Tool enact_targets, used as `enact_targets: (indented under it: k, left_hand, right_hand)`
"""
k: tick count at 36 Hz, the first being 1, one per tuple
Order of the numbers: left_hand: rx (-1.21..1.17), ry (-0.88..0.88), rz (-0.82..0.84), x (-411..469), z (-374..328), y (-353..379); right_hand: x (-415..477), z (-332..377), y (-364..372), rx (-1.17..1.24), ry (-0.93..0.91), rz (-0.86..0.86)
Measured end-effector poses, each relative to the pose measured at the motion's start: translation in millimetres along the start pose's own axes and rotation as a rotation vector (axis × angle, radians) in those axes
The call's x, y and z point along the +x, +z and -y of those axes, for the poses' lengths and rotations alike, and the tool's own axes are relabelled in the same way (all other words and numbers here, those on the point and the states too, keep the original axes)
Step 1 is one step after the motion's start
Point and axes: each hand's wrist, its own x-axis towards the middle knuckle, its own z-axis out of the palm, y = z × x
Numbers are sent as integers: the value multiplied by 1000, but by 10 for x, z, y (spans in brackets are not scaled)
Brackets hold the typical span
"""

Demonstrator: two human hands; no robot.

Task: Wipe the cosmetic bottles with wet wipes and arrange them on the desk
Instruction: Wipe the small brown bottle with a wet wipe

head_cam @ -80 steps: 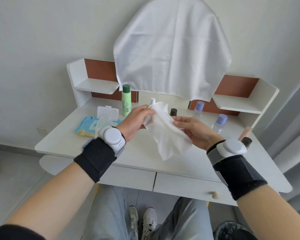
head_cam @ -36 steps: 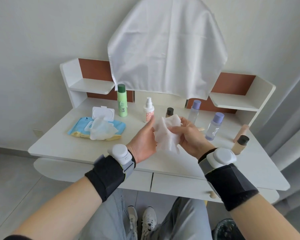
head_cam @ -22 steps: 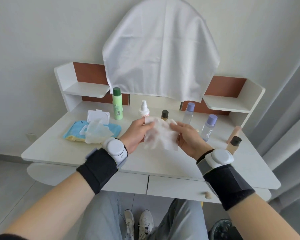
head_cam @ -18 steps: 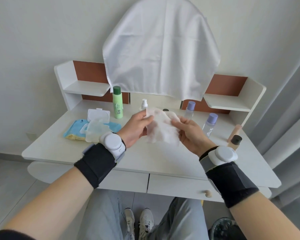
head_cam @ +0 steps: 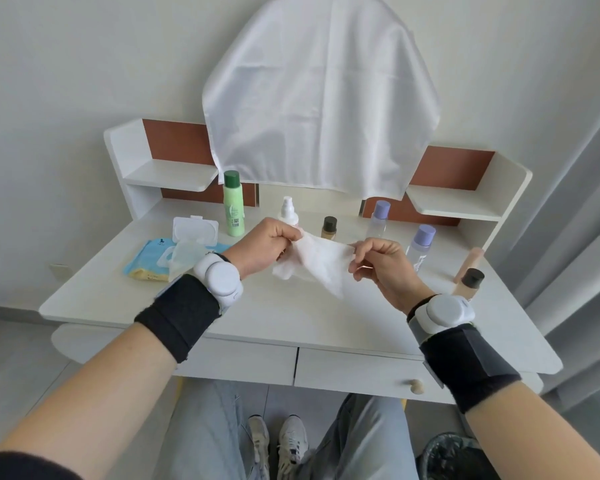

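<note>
hands first: our left hand (head_cam: pixel 267 247) and right hand (head_cam: pixel 381 268) each pinch an edge of the wet wipe (head_cam: pixel 319 261) with curled fingers. we judge this stretches it flat over the desk (head_cam: pixel 291 320) to open a clean face. no bottle is held. beyond stand a beige black-capped bottle (head_cam: pixel 468 285), the open wipes pack (head_cam: pixel 146 261) with a sheet poking out, two lilac-capped bottles (head_cam: pixel 420 247), a dark-capped vial (head_cam: pixel 328 228), a spray bottle (head_cam: pixel 287 211) and a green bottle (head_cam: pixel 234 209). its label shows a square code, the print unreadable.
</note>
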Motion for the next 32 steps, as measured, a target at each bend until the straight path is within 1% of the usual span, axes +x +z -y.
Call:
enact_targets:
  k: [5,8,10,12,15,17,18,20,23,28,32]
  left_hand:
    - [30,41,55,17,-64,4]
    - [74,109,83,28,-81,-20]
    - [158,172,137,34,-103,-43]
    - [258,212,196,45,-140,-47]
    - [351,246,259,33,-257,-9]
    - [391,280,308,-13,-353,16]
    - [415,297,332,-31,-395,20]
    - [430,286,351,-43,-430,8]
    - [412,223,325,-41,-396,-34]
    - [400,214,353,-73,-385,-93]
    - [357,168,373,-59,-379,-90]
  right_hand:
    - [5,25,0,-58,37,20]
    - [11,9,8,-78,48,-10]
    - [20,13,22,-130,31,-28]
    - [15,30,36,-192,14,38]
    - [3,98,77,-271,-3,250]
    - [4,129,130,-330,19,374]
    - [1,140,159,-367,34,399]
    - [21,116,175,-424,48,380]
    - [29,97,133,-374,82,384]
    - [-6,111,67,-147,231,466]
    - [-13,165,73,-150,288,474]
